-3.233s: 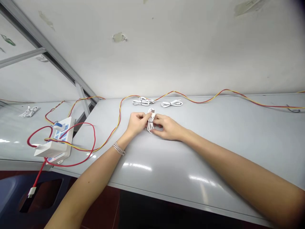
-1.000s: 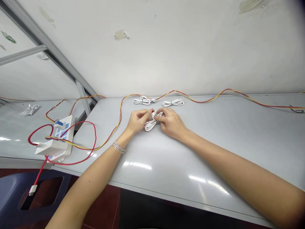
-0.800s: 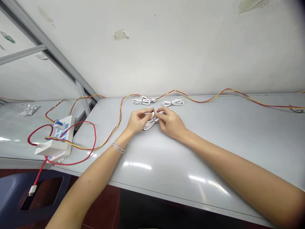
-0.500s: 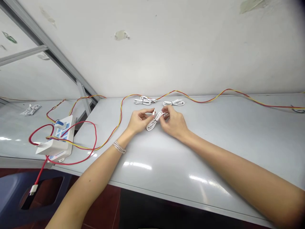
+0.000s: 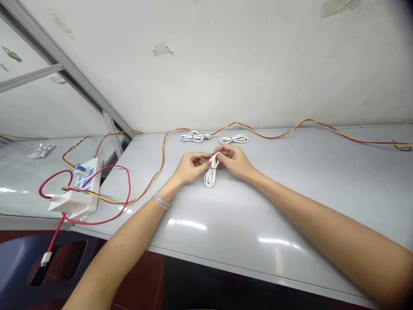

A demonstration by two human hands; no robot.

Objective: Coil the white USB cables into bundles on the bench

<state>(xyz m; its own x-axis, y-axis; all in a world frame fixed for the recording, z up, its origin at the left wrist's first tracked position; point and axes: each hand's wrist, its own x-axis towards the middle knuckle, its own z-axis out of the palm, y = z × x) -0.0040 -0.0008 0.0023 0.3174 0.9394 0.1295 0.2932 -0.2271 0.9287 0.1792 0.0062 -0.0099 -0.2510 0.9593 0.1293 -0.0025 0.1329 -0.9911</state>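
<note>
A white cable (image 5: 210, 174), coiled and bound with a black tie, hangs between my two hands with its loops pointing down toward me. My left hand (image 5: 192, 167) pinches it near the top from the left. From the right, my right hand (image 5: 234, 160) grips its upper end, thumb and fingers closed together. The cable's plug ends are hidden by my fingers. Just beyond my hands, more bundled white cables lie on the grey table (image 5: 290, 181): a left bundle (image 5: 195, 137) and a right bundle (image 5: 234, 138).
At the left, a white power strip (image 5: 85, 185) holds a white charger (image 5: 69, 201) with a looping red cable (image 5: 129, 181). A twisted red-yellow wire (image 5: 284, 134) runs along the wall. Another white bundle (image 5: 41, 150) lies far left. A blue plastic stool (image 5: 19, 267) stands below.
The held cable bundle has swung from a slant to nearly upright, loops down. My hands have come closer together, and the plug that showed at my left fingers is now hidden.
</note>
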